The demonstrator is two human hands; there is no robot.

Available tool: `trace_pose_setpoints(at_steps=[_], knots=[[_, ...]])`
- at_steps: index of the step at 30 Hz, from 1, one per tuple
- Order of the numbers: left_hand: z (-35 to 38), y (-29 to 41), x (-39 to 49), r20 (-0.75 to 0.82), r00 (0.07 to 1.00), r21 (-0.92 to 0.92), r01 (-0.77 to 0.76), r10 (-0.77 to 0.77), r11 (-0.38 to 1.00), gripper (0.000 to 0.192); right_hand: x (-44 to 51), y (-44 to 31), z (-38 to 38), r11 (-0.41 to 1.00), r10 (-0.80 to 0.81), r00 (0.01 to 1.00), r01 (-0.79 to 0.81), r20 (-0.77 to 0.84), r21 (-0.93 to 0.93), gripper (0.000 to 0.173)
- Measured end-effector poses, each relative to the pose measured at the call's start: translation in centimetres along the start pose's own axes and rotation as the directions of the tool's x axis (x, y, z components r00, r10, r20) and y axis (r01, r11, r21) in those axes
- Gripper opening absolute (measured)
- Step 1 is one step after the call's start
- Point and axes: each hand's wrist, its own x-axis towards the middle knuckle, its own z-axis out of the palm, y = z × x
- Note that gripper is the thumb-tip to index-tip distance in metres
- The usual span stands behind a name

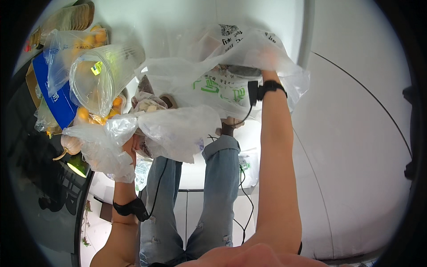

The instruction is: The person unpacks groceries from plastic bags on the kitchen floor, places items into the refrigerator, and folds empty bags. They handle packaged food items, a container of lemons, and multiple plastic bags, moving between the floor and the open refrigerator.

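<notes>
My left hand (136,143) is mostly hidden among thin white plastic bags (180,128), under a knotted or gathered part. A translucent bag also hangs over that wrist. Dark reddish-brown items and pale pieces in clear film (151,103) lie just above it. My right hand (267,58) is inside or behind a large translucent plastic bag (173,70) with green and black print, so its fingers are blurred by the film. A dark thing shows in the bag's mouth beside that wrist. Both wrists wear black straps with cables.
At the left stand a clear plastic container (91,83), bagged orange fruits (100,35), a blue box (55,95), a garlic bulb (70,144) and a dark green vegetable (78,165). A black cable (245,190) hangs beside my jeans (222,173).
</notes>
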Motion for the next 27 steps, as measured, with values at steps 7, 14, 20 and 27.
trace_pose_setpoints(at_steps=[7, 14, 20, 27], knots=[[-0.8, 0.4, -0.2, 0.013, 1.0, 0.015, -0.027, 0.027, 1.0, 0.018, -2.4, -2.8, 0.5, 1.0, 0.022, 0.984, -0.02, -0.175, 0.013, 0.033], [-1.4, 0.5, -0.7, 0.025, 0.999, -0.002, -0.031, 0.031, 1.0, 0.016, -9.8, 3.7, 3.3, 0.998, -0.024, 0.971, 0.038, -0.238, 0.057, 0.035], [-1.4, 1.4, -2.4, 0.039, 0.994, -0.1, -0.095, 0.1, 0.99, 0.012, -15.0, -0.2, -0.4, 0.999, -0.02, 0.999, 0.022, -0.037, 0.049, 0.034], [-3.1, 6.3, -6.2, 0.191, 0.946, -0.397, -0.17, 0.262, 0.902, 0.013, -35.5, -7.9, -14.4, 0.021, 0.267, 0.951, -0.166, 0.154, 0.986, 0.04]])
